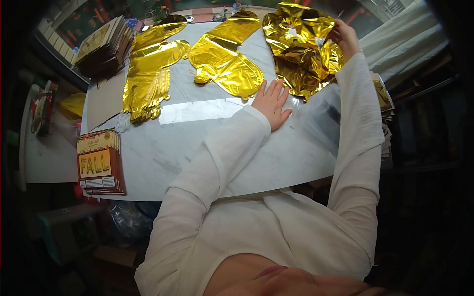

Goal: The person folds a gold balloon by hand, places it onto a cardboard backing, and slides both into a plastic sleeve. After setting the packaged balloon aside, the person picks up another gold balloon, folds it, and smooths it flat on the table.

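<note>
My left hand (pixel 272 105) lies palm down on the white marbled table, fingers spread. Its fingertips are close to the lower edges of two flat gold foil balloons. With bent fingers, my right hand (pixel 345 39) grips the right edge of a crumpled gold foil balloon (pixel 301 54) at the back right. Part of that hand's grip is hidden by the foil. A second gold foil balloon pile (pixel 227 61) lies flat in the middle. Further left is a layered stack of gold foil balloons (pixel 148 74), with white string (pixel 122 122) at its lower end.
Printed packages reading FALL (pixel 96 165) are stacked at the table's front left corner. A tall pile of brown cards (pixel 101 47) stands at the back left, near a grey board (pixel 103 103). Clear plastic (pixel 316 118) lies at the right. More packages (pixel 382 98) sit beyond my right sleeve.
</note>
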